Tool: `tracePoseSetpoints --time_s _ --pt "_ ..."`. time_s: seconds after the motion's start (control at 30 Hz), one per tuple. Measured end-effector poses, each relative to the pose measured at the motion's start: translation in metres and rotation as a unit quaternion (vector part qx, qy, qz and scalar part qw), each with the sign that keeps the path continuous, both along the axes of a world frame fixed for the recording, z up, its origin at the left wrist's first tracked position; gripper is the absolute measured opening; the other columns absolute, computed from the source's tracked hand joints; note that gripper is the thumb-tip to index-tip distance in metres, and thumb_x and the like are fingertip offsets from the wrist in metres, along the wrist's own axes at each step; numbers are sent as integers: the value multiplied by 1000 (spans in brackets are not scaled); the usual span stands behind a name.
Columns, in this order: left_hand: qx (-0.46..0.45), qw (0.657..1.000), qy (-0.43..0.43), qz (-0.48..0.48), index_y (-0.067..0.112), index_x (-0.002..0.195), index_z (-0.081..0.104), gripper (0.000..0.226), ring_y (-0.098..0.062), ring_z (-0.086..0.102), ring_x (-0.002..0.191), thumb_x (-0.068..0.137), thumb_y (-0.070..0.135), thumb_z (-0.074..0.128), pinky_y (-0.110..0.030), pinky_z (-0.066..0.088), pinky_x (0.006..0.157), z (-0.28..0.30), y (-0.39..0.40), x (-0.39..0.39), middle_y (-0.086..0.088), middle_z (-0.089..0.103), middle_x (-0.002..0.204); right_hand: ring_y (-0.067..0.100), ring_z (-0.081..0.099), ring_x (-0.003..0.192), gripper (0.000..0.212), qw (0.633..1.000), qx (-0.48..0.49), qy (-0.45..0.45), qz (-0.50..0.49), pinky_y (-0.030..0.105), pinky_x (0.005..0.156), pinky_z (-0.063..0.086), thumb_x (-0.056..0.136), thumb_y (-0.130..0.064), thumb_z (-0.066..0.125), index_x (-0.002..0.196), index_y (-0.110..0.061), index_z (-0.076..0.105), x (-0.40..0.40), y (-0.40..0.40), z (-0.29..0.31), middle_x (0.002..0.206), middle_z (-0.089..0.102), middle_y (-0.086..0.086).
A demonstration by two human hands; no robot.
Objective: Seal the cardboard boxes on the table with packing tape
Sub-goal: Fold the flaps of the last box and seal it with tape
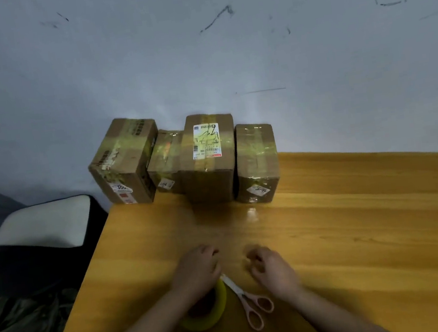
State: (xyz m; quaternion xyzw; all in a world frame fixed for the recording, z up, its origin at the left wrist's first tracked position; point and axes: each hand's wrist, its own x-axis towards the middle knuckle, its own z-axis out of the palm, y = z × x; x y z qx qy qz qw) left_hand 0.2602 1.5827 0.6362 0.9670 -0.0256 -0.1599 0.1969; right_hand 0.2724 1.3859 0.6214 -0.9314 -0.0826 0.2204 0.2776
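Observation:
Several cardboard boxes stand in a row at the table's far edge against the wall: a left box (123, 161), a low one (165, 161), a tall one with a white shipping label (208, 156) and a right box (257, 161). All carry glossy yellowish tape strips. A yellow tape roll (216, 309) lies near the front edge, partly under my left wrist. Pink-handled scissors (253, 306) lie just right of it. My left hand (197, 270) and my right hand (271, 267) hover over the wood with loosely curled fingers and hold nothing that I can see.
The orange wooden table (358, 231) stretches to the right and ends at a left edge near a white-cushioned chair (45, 223). A grey scuffed wall (199, 58) rises directly behind the boxes. Dark cloth lies on the floor at lower left.

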Motion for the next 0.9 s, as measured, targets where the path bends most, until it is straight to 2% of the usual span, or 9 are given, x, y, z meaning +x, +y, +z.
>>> tracePoseSetpoints --time_s 0.1,0.17,0.27,0.33,0.4,0.53,0.73,0.9 --pt "16 1000 7 -4 27 137 42 44 -13 44 122 96 44 42 -26 37 101 -15 5 -35 6 45 135 16 35 134 59 995 -88 38 35 32 109 33 91 -46 54 143 -30 33 -43 14 -19 144 36 -5" --pt "60 998 14 -27 26 139 38 48 -15 39 127 96 48 39 -28 34 104 -23 7 -54 5 39 138 18 27 139 73 990 -132 43 35 37 111 30 87 -51 56 148 -29 23 -63 16 -25 149 28 -4" --pt "98 993 49 -52 28 139 35 54 -15 35 130 93 56 38 -31 29 107 -28 12 -77 5 35 140 19 22 142 87 982 -174 17 65 37 111 31 82 -54 62 151 -27 17 -87 12 -32 155 21 -3" --pt "119 986 83 -80 27 138 36 58 -17 38 129 90 60 41 -33 24 110 -29 15 -89 4 39 137 19 24 141 82 982 -179 0 61 35 109 33 84 -52 59 151 -27 19 -97 9 -37 155 21 -3" --pt "147 979 84 -116 25 135 38 58 -18 41 126 88 57 47 -34 18 114 -30 16 -98 2 45 133 18 29 138 65 986 -163 -26 35 31 107 35 91 -48 49 148 -26 26 -100 7 -39 151 28 -2" --pt "164 976 53 -136 22 126 45 38 -19 49 117 90 32 53 -34 22 115 -26 15 -97 0 54 124 18 32 133 53 991 -126 -42 6 27 107 34 95 -43 42 144 -23 37 -99 2 -39 145 36 0" --pt "150 976 29 -153 20 127 48 40 -18 53 114 90 35 56 -30 42 92 -10 -6 -68 0 54 127 20 34 127 61 991 -109 -14 -74 27 105 34 87 -48 54 141 -22 42 -80 -28 -27 136 40 2" --pt "107 985 4 -132 22 123 53 42 -19 56 114 85 38 60 -33 45 90 2 -52 -19 1 59 126 25 44 117 62 980 -63 -36 -187 29 100 35 77 -46 70 130 -17 54 -47 -71 -4 123 50 6"
